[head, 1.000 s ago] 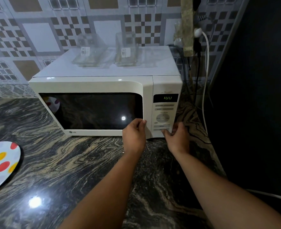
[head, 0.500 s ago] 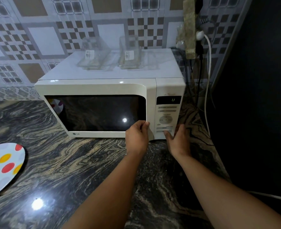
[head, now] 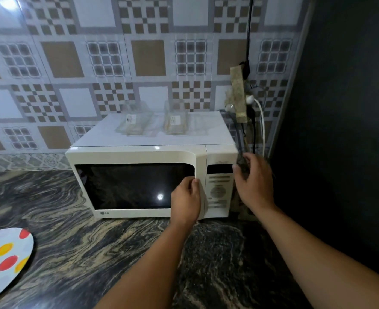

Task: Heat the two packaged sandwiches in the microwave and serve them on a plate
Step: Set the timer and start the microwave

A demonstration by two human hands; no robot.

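Note:
A white microwave (head: 139,153) stands on the dark marbled counter with its door closed and its display dark. Two clear packaged sandwiches lie on its top, one on the left (head: 131,123) and one on the right (head: 176,122). My left hand (head: 187,197) is at the right edge of the door, with its fingers curled onto that edge. My right hand (head: 254,181) hovers blurred beside the microwave's upper right corner, next to the control panel (head: 218,190), fingers loosely bent and holding nothing. A white plate with coloured dots (head: 5,259) lies at the lower left.
A socket board (head: 240,94) with plugs and hanging cables (head: 261,121) is fixed to the tiled wall behind the microwave's right side. A dark wall (head: 340,130) closes off the right. The marbled counter (head: 83,253) stretches in front.
My right hand has lifted from the lower buttons of the control panel up to the microwave's upper right corner. The display went from digits to dark. My left hand stays at the door edge.

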